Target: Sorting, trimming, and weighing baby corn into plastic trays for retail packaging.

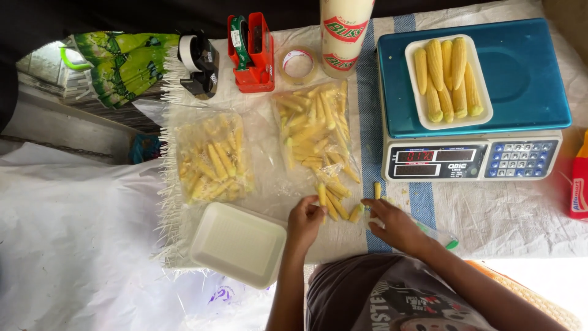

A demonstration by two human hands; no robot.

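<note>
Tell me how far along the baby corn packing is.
Done: one white tray on the blue scale is filled with baby corn. In hand: the left hand and right hand touch loose cobs spilling from the open bag. Left: the empty tray beside the left hand holds nothing, and a second bag remains full.

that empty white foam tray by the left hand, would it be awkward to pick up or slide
The empty foam tray looks thin and light, so a nudge would probably slide it easily. Its raised rim suggests some stiffness, though foam may dent under a hard pinch. It overhangs the mat's edge, so it might tip.
</note>
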